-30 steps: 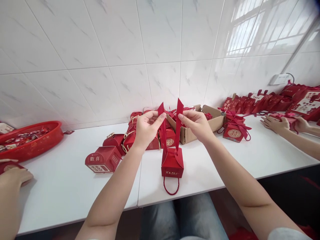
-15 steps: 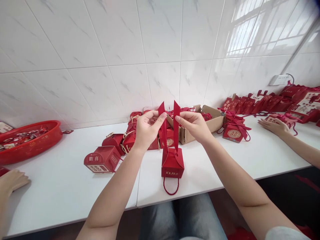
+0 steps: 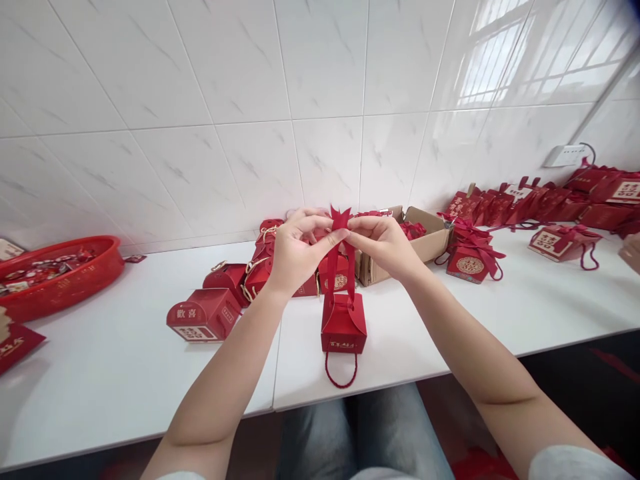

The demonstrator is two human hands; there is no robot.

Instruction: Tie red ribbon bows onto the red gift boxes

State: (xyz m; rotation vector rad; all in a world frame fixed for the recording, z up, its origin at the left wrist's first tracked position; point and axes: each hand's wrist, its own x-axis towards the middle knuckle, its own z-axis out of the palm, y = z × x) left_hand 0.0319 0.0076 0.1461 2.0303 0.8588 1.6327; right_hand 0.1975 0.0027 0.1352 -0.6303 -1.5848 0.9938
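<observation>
A small red gift box (image 3: 343,325) stands on the white table near its front edge, with a dark red cord handle (image 3: 341,385) lying toward me. From its top a red ribbon (image 3: 332,275) rises in two strands. My left hand (image 3: 306,250) and my right hand (image 3: 381,245) pinch the ribbon above the box, thumbs almost touching. The two ribbon ends stick up together between my fingers. Several red boxes with twine (image 3: 257,275) sit behind my left hand. A red box with white characters (image 3: 204,315) lies to the left.
A cardboard carton (image 3: 427,241) holding red items stands behind my right hand. Finished-looking bowed boxes (image 3: 467,260) and rows of red boxes (image 3: 530,203) are to the right. A red basin (image 3: 65,287) of wrapped sweets is at left. Other people's hands (image 3: 631,253) show at both edges.
My hands have come together, bringing the two separate ribbon ends to one point. The co-worker's hand at right has drawn back from a box; at left a red packet has come into view.
</observation>
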